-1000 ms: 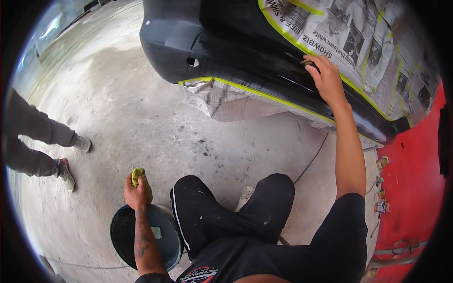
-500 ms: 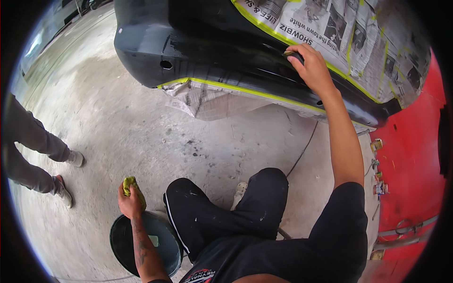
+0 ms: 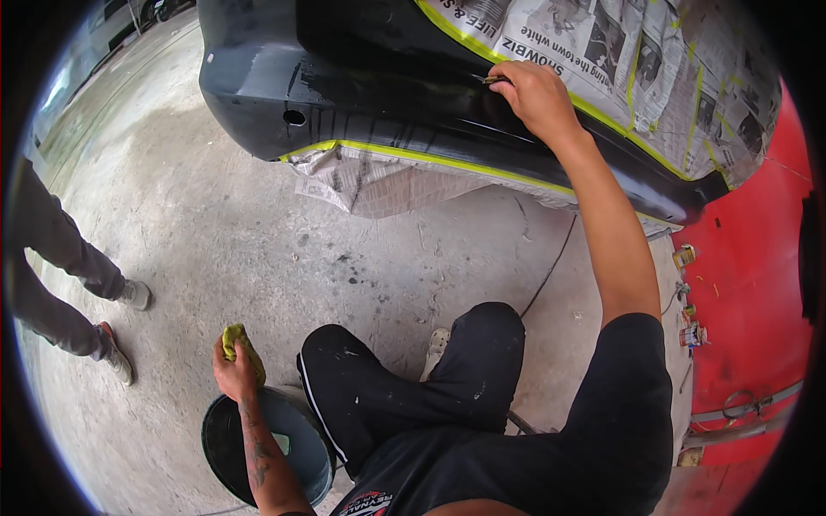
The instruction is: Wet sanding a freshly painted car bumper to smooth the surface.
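A black car bumper (image 3: 387, 95), wet in places with dark streaks, spans the top of the view. My right hand (image 3: 538, 99) is against its upper face, close to the yellow tape edge. Between thumb and fingers it pinches a small, thin, dark folded piece that looks like sandpaper (image 3: 494, 79); my fingers cover most of it. My left hand (image 3: 234, 374) is closed on a crumpled yellow-green cloth (image 3: 234, 340). That hand is above the far rim of a dark bucket (image 3: 323, 456), which holds water and a pale flat piece (image 3: 281, 443).
Newspaper (image 3: 594, 52) edged with yellow tape masks the panel above the bumper, and more paper (image 3: 370, 185) hangs below it. A person's legs (image 3: 73, 258) stand at the left. Small cans (image 3: 692, 334) sit by a red surface (image 3: 748, 301) at the right. A thin cable (image 3: 551, 271) crosses the concrete floor.
My right hand has slid left and slightly up along the bumper with the sandpaper. The left hand keeps its hold on the cloth over the bucket.
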`<state>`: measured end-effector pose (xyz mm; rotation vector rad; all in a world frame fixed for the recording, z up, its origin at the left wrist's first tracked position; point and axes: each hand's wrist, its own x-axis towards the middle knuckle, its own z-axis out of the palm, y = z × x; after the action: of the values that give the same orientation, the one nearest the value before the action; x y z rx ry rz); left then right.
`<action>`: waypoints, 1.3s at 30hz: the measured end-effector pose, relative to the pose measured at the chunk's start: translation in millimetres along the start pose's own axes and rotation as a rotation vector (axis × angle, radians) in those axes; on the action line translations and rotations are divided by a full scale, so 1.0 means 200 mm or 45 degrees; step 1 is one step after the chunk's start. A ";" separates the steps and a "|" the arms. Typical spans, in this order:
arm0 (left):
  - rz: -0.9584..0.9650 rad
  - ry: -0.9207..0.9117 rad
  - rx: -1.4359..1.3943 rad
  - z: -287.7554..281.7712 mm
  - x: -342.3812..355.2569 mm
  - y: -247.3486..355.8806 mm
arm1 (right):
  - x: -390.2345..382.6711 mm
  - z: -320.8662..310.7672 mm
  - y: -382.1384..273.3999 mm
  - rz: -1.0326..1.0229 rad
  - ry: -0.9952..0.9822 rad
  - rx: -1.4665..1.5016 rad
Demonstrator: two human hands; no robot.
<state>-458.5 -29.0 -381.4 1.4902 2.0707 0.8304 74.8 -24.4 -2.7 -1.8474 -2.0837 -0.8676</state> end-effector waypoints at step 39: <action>-0.001 -0.005 0.008 0.02 0.01 -0.03 | -0.08 -0.09 0.02 0.325 -0.237 0.444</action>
<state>-460.7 -27.4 -388.8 1.4931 2.0727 0.8203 78.4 -48.4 4.8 -1.9953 -1.8891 -0.2601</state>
